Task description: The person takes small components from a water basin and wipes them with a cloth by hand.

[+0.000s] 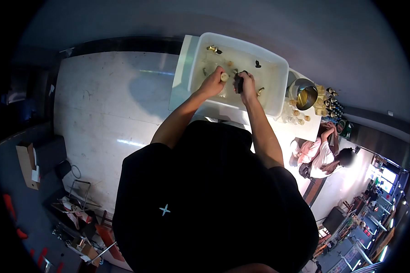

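From where I stand, both of this person's hands are over the big white tub [283, 86] of cloudy water: the left hand [212, 83] has its fingers curled snugly round a pale piece [224, 77], its round end showing, while the right hand [247, 84] closes on a dark piece [238, 83] just beside it, thumb and fingers wrapped, no gap that I can see. Wet things slip, I'd judge, so a firm grip low over the water serves best — wrists steady, the two pieces near each other, any drips landing inside the walls. As for numbers, I count one piece in each hand; loose in the tub, one gold-and-black fitting [214, 49], one small black part [258, 64] and one brassy bit [260, 92], plus a few fainter shapes too murky to count. Beside the tub stand one metal pot [298, 86] and a group of small clear bottles with tan tops [300, 121], at least four; the dark-topped bottles [333, 102] beyond crowd too tightly to number — and one other person [323, 157] is near the table's far end
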Demonstrator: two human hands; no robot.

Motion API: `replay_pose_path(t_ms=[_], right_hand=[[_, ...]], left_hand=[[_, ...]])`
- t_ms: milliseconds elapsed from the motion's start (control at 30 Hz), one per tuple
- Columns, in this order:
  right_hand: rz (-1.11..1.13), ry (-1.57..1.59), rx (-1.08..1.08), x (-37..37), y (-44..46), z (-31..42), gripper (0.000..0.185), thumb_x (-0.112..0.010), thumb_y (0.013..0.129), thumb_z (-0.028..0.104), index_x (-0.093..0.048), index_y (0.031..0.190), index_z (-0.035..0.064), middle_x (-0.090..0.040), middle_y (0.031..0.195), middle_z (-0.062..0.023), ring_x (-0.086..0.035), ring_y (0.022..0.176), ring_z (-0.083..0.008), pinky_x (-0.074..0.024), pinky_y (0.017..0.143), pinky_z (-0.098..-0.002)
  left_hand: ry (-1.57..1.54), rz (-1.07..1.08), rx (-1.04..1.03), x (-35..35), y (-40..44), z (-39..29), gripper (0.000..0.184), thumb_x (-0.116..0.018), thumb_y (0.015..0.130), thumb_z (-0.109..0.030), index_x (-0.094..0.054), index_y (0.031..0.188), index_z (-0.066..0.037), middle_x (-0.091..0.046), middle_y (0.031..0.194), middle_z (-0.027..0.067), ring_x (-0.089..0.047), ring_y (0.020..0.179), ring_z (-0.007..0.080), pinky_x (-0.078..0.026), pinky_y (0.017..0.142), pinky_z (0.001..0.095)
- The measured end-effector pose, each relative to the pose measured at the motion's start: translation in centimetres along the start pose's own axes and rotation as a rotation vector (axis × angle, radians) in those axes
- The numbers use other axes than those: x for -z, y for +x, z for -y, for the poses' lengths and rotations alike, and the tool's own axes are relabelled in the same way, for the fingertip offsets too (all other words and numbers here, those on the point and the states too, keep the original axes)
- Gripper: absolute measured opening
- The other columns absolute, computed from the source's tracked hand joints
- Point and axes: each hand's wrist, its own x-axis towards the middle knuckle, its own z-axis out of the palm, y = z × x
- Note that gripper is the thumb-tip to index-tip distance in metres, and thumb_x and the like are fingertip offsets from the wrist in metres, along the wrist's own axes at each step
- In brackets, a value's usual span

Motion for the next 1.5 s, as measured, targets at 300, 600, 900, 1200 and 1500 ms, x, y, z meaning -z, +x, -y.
replay_pose_path(t_ms=[300,600,900,1200,1500], right_hand=[[0.07,-0.12,0.303,0.1,-0.4,-2.4,0.028,-0.067,0.085,0.007,-0.064,0.112,0.0026,-0.064,0.093,-0.0048,-0.062,0.084,-0.0144,-0.05,0.077,-0.0253],[0.138,-0.182,0.225,-0.4,-1.9,-1.3,0.024,-0.069,0.087,0.012,-0.067,0.109,0.0023,-0.068,0.088,-0.0044,-0.063,0.072,-0.0114,-0.0516,0.063,-0.0253],[0.101,-0.397,0.121,-1.2,-3.1,-0.7,0.026,-0.073,0.083,0.016,-0.067,0.105,0.0009,-0.065,0.077,-0.0041,-0.06,0.061,-0.0121,-0.0489,0.05,-0.0267],[-0.01,-0.476,0.358,-0.1,-3.3,-0.8,0.031,-0.075,0.076,0.015,-0.07,0.103,0.0023,-0.07,0.077,-0.0071,-0.065,0.064,-0.0126,-0.0526,0.061,-0.0281],[0.08,-0.838,0.831,-1.9,-5.3,1.4,0.036,-0.072,0.07,0.001,-0.069,0.106,0.0078,-0.063,0.102,-0.0077,-0.062,0.097,-0.0239,-0.0509,0.086,-0.0336]], left_hand=[[0.127,0.049,0.026,0.6,-0.4,-0.7,0.03,-0.065,0.083,-0.008,-0.05,0.109,-0.009,-0.067,0.093,0.0213,-0.064,0.093,0.0445,-0.049,0.074,0.0528],[0.237,-0.027,0.007,0.9,-0.3,-1.2,0.026,-0.061,0.081,-0.003,-0.054,0.105,-0.008,-0.067,0.089,0.0217,-0.064,0.091,0.0447,-0.049,0.073,0.0543],[0.375,-0.055,-0.084,0.9,-0.9,-3.0,0.029,-0.06,0.08,0.001,-0.051,0.107,-0.005,-0.065,0.095,0.0218,-0.063,0.091,0.0445,-0.049,0.073,0.0542],[-0.775,0.233,0.304,1.5,0.5,-1.6,0.025,-0.053,0.095,-0.024,-0.051,0.113,-0.007,-0.052,0.074,0.004,-0.051,0.057,0.0124,-0.038,0.047,0.028],[-0.918,0.452,0.807,2.8,0.2,-0.9,0.04,-0.041,0.101,-0.032,-0.038,0.065,-0.016,-0.035,0.053,-0.0039,-0.026,0.039,0.0068,-0.018,0.035,0.0244]])
